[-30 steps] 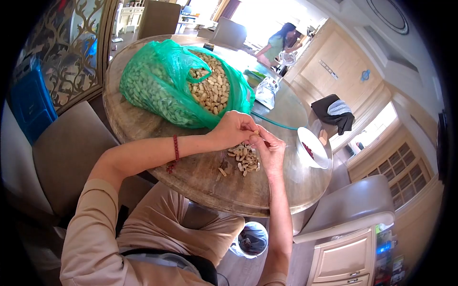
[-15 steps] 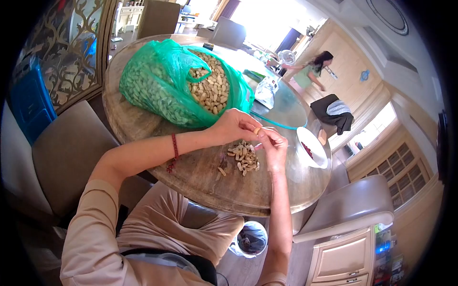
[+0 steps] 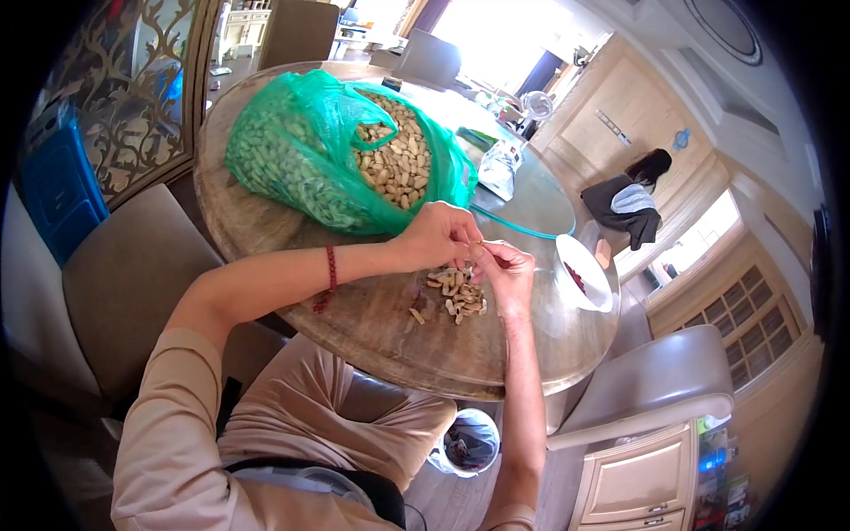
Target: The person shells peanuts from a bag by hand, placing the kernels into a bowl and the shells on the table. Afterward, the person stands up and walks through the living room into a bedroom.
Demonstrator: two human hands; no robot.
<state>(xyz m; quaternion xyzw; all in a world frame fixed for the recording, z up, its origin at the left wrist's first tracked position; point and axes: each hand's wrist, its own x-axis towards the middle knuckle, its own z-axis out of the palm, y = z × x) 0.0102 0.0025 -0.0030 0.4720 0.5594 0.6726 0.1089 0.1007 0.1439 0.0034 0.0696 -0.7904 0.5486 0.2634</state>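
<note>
Left of centre, the left forearm, a red beaded bracelet (image 3: pixel 332 268) at its wrist, stretches across the picture, and the left hand (image 3: pixel 436 235) bends inward with knuckles up; the right hand (image 3: pixel 511 276) rises from the lower right on a nearly upright forearm. Their fingertips meet just right of the centre of the frame, both hands pinching a peanut (image 3: pixel 479 243) above the round wooden surface (image 3: pixel 390 345). The peanut shows as a small tan speck, and whether its shell is cracked I cannot tell, since the fingers cover most of it. Just below lies a loose heap of pale, broken shells (image 3: pixel 462 295), its top edge partly hidden by the hands. In the upper left, a translucent green bag (image 3: pixel 283 164) gapes over tan, unshelled peanuts (image 3: pixel 403 168); those deeper inside blur through the plastic. At right, a white bowl (image 3: pixel 598 292) holds reddish kernels (image 3: pixel 576 279), partly hidden by its tilted-looking rim.
</note>
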